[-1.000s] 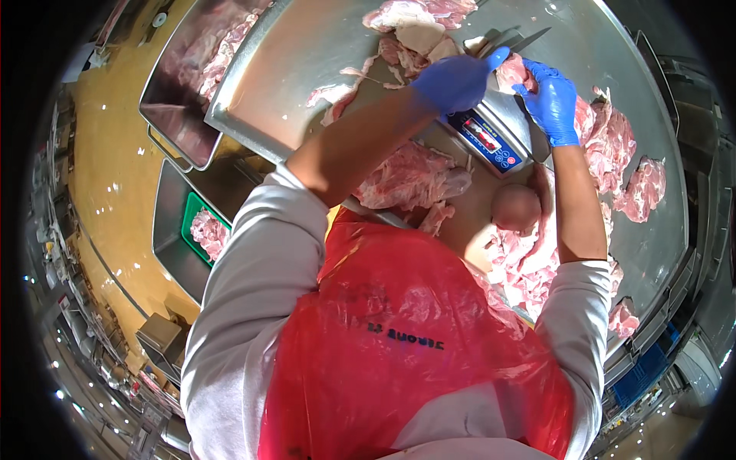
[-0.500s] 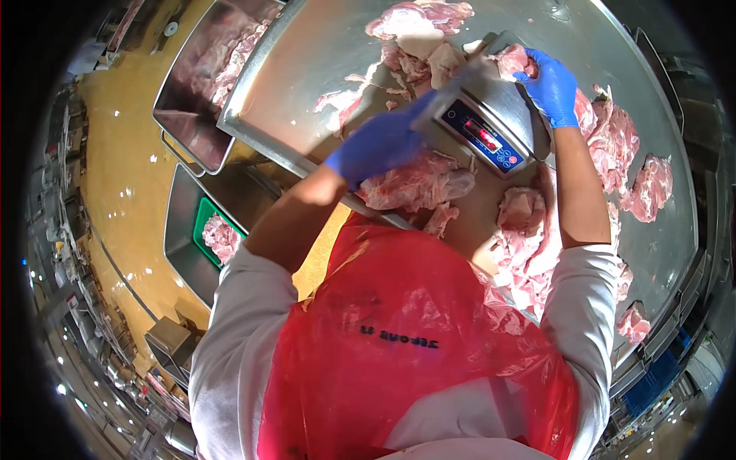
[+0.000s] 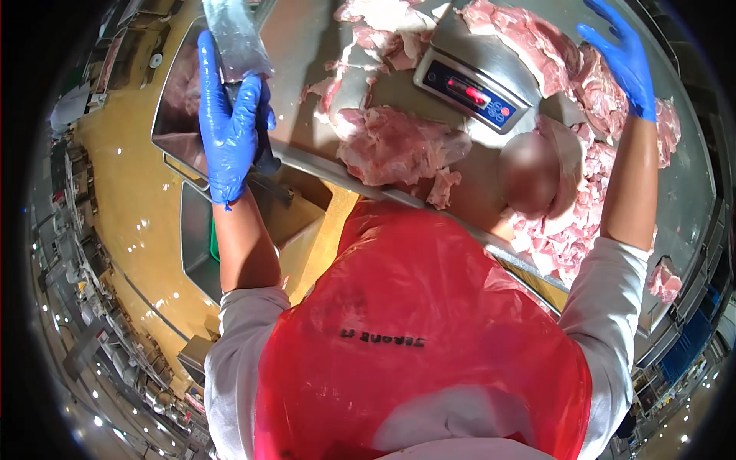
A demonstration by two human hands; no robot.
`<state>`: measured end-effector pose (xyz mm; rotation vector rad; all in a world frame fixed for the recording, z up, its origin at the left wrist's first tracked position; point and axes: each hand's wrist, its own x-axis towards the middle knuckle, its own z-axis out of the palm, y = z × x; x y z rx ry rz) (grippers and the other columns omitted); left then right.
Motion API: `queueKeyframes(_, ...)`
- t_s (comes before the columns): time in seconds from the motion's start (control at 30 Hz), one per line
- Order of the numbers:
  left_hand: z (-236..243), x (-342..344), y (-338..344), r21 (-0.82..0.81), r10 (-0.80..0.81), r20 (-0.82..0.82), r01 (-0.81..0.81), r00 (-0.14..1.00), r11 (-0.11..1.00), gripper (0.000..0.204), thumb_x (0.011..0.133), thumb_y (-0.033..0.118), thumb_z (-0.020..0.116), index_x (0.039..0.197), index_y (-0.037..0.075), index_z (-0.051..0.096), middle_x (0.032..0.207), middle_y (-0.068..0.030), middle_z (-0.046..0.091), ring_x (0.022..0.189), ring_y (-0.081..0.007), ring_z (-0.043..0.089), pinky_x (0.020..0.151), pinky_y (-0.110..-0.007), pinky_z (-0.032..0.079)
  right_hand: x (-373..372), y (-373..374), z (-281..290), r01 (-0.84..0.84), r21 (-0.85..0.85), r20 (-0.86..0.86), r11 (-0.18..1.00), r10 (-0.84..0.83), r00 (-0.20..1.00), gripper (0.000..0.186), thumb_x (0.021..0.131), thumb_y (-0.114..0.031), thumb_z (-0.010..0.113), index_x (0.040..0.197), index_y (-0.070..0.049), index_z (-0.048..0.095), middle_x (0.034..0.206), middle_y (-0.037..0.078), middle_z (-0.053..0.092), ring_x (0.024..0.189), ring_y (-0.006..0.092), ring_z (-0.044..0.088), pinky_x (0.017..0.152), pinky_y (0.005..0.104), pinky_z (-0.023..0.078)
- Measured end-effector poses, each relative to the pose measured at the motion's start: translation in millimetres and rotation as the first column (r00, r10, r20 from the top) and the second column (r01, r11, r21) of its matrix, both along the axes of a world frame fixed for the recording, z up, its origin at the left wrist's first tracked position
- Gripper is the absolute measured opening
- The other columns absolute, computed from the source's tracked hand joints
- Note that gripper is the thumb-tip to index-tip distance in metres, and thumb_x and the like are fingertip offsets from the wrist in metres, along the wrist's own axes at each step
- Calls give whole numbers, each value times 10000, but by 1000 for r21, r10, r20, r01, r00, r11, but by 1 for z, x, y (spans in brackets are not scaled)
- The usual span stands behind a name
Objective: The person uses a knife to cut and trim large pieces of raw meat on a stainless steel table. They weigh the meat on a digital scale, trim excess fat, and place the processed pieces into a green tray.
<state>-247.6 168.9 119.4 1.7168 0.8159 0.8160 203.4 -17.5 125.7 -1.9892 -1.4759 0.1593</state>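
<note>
My left hand (image 3: 230,142), in a blue glove, is closed round the dark handle of a broad-bladed knife (image 3: 238,38), its forefinger stretched up beside the blade. The knife is held over the table's left edge, near a metal tub. My right hand (image 3: 625,65), gloved too, has its fingers spread and holds nothing; it is nearest to raw meat pieces (image 3: 602,96) at the far right. A long slab of raw meat (image 3: 521,42) lies on the digital scale (image 3: 475,88), whose red display is lit. A large meat piece (image 3: 395,146) rests left of the scale.
The steel table (image 3: 303,130) bears more meat at the back and a heap of small trimmings (image 3: 563,241) near its front edge. Below on the left stand a metal tub (image 3: 172,126) with meat and another metal bin (image 3: 195,238).
My left hand has swung left with the knife, away from the scale. My right hand has let go of the meat and moved right, opening. A long slab now lies on the scale.
</note>
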Motion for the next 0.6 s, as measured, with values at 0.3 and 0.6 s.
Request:
queueKeyframes(0.3, -12, -32, -96, 15, 229, -220, -231, 948, 973, 730, 971, 40, 520, 1568, 172, 122, 902, -80, 622, 548, -78, 493, 478, -222, 437, 54, 46, -95, -63, -294, 186, 954, 122, 975, 789, 756, -361, 807, 1417, -101, 463, 1373, 190, 544, 1261, 359, 524, 1059, 411, 418)
queueKeyframes(0.6, -108, -117, -201, -9, 47, -275, -51, 960, 999, 668, 1004, 217, 500, 1563, 167, 138, 1285, -211, 589, 980, -313, 652, 890, -382, 484, 131, 68, -206, -4, -328, -394, 945, -133, 909, 600, 823, -397, 730, 1171, 80, 623, 1030, 123, 660, 901, 187, 585, 781, 356, 514)
